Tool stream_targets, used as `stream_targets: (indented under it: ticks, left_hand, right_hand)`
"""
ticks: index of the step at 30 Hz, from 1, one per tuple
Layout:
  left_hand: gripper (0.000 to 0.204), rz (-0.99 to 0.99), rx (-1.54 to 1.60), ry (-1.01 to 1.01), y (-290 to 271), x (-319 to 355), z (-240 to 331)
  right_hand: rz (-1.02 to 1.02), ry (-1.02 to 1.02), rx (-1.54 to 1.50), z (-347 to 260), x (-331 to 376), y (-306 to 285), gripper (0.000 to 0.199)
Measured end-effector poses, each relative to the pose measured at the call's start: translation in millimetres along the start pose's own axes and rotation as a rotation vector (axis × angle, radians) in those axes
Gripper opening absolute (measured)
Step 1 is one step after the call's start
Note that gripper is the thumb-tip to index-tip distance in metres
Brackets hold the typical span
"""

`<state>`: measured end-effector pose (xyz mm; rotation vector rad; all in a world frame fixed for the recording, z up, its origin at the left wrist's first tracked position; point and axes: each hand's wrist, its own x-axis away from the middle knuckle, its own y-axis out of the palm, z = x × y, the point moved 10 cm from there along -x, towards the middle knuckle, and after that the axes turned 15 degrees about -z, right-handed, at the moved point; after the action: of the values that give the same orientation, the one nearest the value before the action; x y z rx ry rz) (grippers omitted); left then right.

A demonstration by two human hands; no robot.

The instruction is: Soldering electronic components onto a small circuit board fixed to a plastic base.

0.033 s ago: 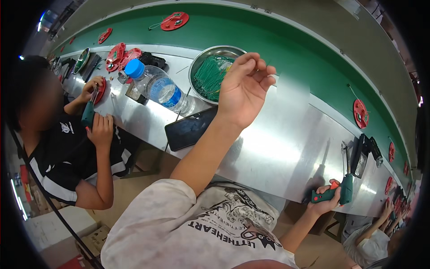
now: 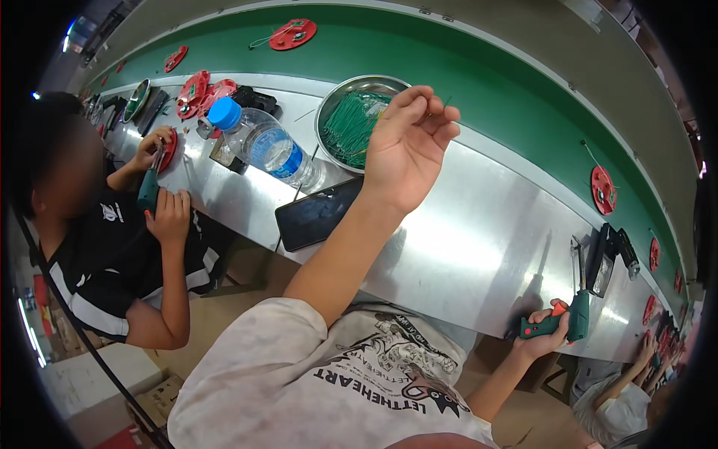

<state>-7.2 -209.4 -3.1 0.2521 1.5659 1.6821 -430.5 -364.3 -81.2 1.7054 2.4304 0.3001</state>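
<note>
My left hand (image 2: 407, 153) is raised over the metal bench (image 2: 441, 262), palm up and fingers curled in a pinch. A thin green wire (image 2: 448, 101) sticks out past its fingertips. Just left of that hand, a round steel bowl (image 2: 322, 116) holds a heap of green wires (image 2: 351, 131). Lower right, my right hand (image 2: 540, 340) wraps round the grip of a green soldering gun (image 2: 574, 323) with an orange-red trigger. Its metal tip points up and away from me, close to a black holder (image 2: 600, 262).
A water bottle (image 2: 273, 150) with a blue cap and a black phone (image 2: 314, 215) lie left of my forearm. Red round parts with small boards (image 2: 603, 188) hang along the green back panel (image 2: 508, 97). A co-worker (image 2: 112, 239) sits at left, holding another soldering gun.
My left fingers have shifted very slightly, and the wire at their tips shows more clearly. My right hand and the soldering gun have stayed put.
</note>
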Motion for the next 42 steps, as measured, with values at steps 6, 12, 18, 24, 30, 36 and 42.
stream_targets:
  ticks: [6,12,18,24,30,36,42]
  left_hand:
    - [0.014,0.068,0.119,0.068,-9.1,-6.1,-0.5]
    - [0.013,0.261,0.006,0.118,-41.9,0.7,9.4]
    - [0.012,0.364,0.002,0.111,-47.0,7.2,8.7]
    - [0.016,0.398,-0.454,0.136,-30.3,11.2,40.3]
    - [0.017,0.366,-0.431,0.255,-27.0,14.9,55.2]
    - [0.018,0.344,-0.419,0.261,-20.1,11.7,53.3]
    - [0.017,0.272,-0.389,0.23,-16.5,10.6,47.2]
  right_hand:
    - [-0.015,-0.007,-0.045,-4.2,0.0,-7.7,0.037]
    - [0.036,-0.03,-0.024,-4.0,-3.2,-1.7,0.036]
    - [-0.031,0.004,-0.057,-2.7,-1.8,-4.9,0.036]
    - [-0.014,-0.032,0.023,-6.2,0.0,7.6,0.034]
    - [0.018,-0.057,0.045,-13.3,1.6,12.7,0.035]
    - [-0.014,-0.058,0.042,-7.8,-0.8,5.0,0.036]
    - [-0.022,-0.055,0.042,-7.9,0.0,0.9,0.036]
